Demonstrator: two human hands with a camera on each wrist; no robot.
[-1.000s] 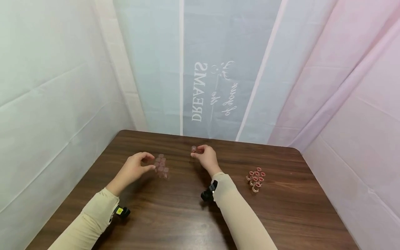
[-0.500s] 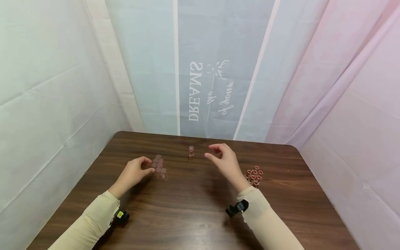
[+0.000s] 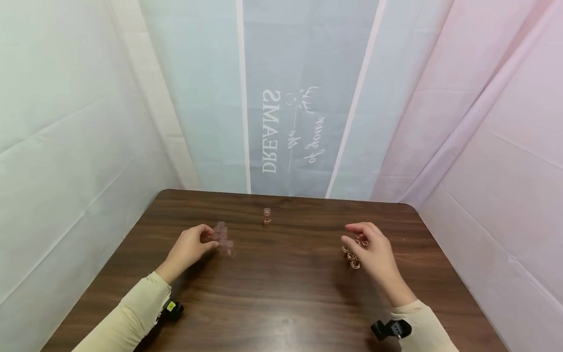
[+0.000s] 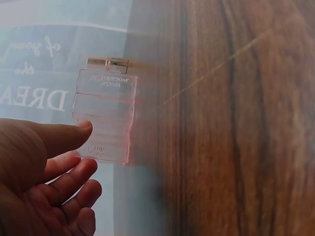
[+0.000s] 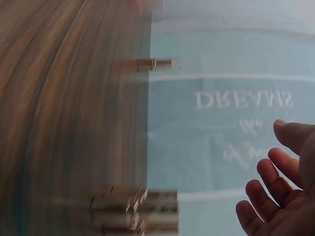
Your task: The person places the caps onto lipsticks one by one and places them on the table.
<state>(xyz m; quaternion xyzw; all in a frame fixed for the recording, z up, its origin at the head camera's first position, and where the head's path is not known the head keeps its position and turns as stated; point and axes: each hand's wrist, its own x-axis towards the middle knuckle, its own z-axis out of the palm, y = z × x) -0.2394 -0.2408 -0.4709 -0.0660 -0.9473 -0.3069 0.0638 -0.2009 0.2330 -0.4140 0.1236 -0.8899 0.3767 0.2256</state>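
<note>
My left hand (image 3: 186, 249) rests beside a cluster of clear pink tubes (image 3: 223, 239) on the left of the table. In the left wrist view its thumb tip overlaps the upright tubes (image 4: 106, 105), some with pale lettering, while the fingers bend loosely below. My right hand (image 3: 374, 252) hovers at a group of rose-gold pieces with red tops (image 3: 354, 264), partly hiding them, thumb and fingers spread with nothing held. Between the hands, farther back, stands a single rose-gold piece with a clear upper part (image 3: 267, 216). The rose-gold group (image 5: 142, 211) is blurred in the right wrist view.
The dark wooden table (image 3: 281, 293) ends at a hanging cloth (image 3: 303, 63) printed with reversed lettering. Pale cloth walls (image 3: 57, 122) stand at both sides. Each wrist wears a black camera, one on the right wrist (image 3: 391, 330).
My right hand has let go of the single piece at the back middle and moved right to the rose-gold group. The left hand stays by the pink tubes.
</note>
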